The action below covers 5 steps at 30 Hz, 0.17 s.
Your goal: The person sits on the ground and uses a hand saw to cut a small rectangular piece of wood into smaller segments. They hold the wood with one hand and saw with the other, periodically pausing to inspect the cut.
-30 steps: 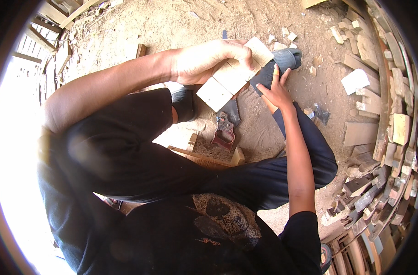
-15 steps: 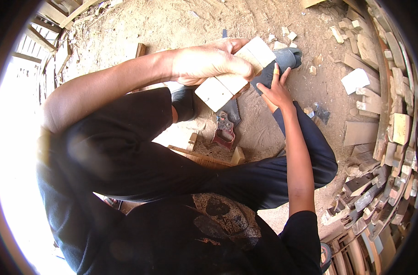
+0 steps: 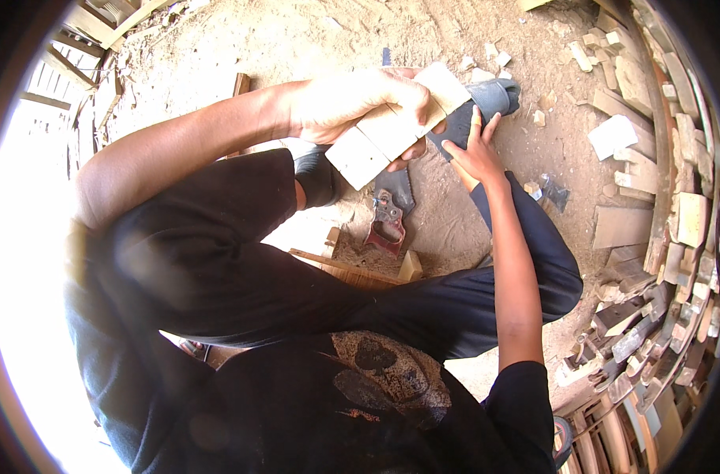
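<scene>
My left hand [image 3: 360,99] is closed round a pale wooden block [image 3: 361,155], held up at a slant in front of me. Dark lines run across the block's face, and its other end sticks out past my fingers to the upper right. Beside that end, my right hand [image 3: 480,156] has its fingers spread and rests against my foot in a dark grey sock [image 3: 493,99]. It holds nothing that I can see. Below the block a handsaw [image 3: 388,225] with a reddish handle lies on the sandy ground, its blade partly hidden under the block.
Wooden offcuts [image 3: 633,87] are heaped along the right side, with a long stack of timber [image 3: 680,261] behind them. A wooden board [image 3: 352,273] lies close to my crossed legs. Small wood chips [image 3: 502,59] dot the ground beyond my foot. Slatted wood stands at the upper left.
The block has turned slightly in my left hand and shifted a little to the left, with my fingers changing their hold. My right hand stays in place.
</scene>
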Tool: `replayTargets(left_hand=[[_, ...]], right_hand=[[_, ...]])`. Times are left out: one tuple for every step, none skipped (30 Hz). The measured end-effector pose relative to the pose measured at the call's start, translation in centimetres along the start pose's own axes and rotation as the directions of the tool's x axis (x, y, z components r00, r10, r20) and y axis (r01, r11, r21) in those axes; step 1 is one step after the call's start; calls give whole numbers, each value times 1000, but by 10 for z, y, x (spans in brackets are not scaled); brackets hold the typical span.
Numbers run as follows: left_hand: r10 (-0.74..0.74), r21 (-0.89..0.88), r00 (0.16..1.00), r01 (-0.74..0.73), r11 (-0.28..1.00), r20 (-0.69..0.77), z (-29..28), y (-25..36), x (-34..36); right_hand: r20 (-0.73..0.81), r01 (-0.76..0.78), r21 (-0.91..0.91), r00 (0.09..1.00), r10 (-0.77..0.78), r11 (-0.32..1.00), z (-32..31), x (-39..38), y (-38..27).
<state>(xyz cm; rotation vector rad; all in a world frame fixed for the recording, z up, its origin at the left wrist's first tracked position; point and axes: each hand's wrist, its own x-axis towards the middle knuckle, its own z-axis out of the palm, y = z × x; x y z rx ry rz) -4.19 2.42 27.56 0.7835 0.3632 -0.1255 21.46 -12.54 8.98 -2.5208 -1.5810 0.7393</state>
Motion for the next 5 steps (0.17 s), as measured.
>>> replayTargets(left_hand=[[31, 10, 999, -31, 999, 16, -2, -2, 1], [52, 46, 997, -55, 997, 52, -3, -2, 1], [72, 81, 993, -80, 994, 89, -5, -2, 1], [90, 115, 988, -105, 988, 127, -6, -3, 1], [89, 151, 991, -103, 983, 97, -4, -3, -1]], right_hand=[[0, 3, 11, 1000, -3, 1000, 0, 0, 0], [0, 8, 22, 1000, -8, 1000, 0, 0, 0], [0, 12, 34, 1000, -12, 999, -1, 0, 0], [27, -3, 61, 1000, 1, 998, -1, 0, 0], [55, -18, 87, 998, 13, 996, -3, 0, 0]])
